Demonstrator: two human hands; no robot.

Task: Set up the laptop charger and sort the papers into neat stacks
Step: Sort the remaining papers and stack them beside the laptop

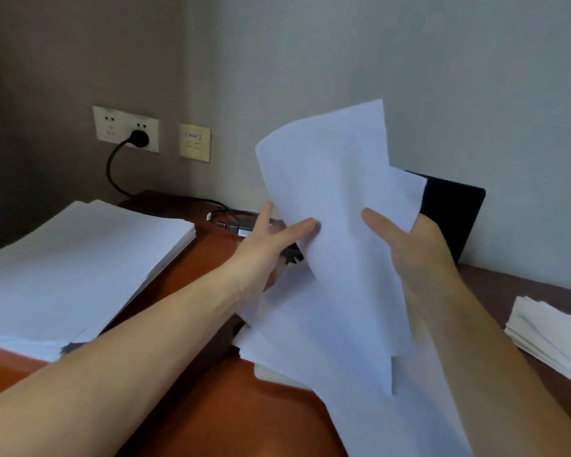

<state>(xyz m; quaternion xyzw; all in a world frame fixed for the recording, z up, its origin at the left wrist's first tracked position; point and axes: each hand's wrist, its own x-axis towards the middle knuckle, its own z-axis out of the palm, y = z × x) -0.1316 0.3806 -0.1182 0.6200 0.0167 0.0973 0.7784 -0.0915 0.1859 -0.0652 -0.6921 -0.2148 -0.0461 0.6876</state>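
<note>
Several white sheets (337,199) stand raised and curled above the desk's middle. My right hand (412,239) pinches their right side, thumb on the front, fingers behind. My left hand (271,235) touches the sheets' left edge with straight fingers. More loose sheets (310,338) lie under them on the desk. A large paper stack (76,262) sits at the left, a smaller stack (551,334) at the right edge. The charger's black plug (139,139) is in the wall socket; its cable (112,173) runs down to the brick (244,229) behind my left hand. The dark laptop (449,209) stands open behind the sheets.
The reddish-brown desk (205,390) meets the wall at the back. A second beige wall plate (195,142) sits right of the socket. The raised sheets hide most of the laptop.
</note>
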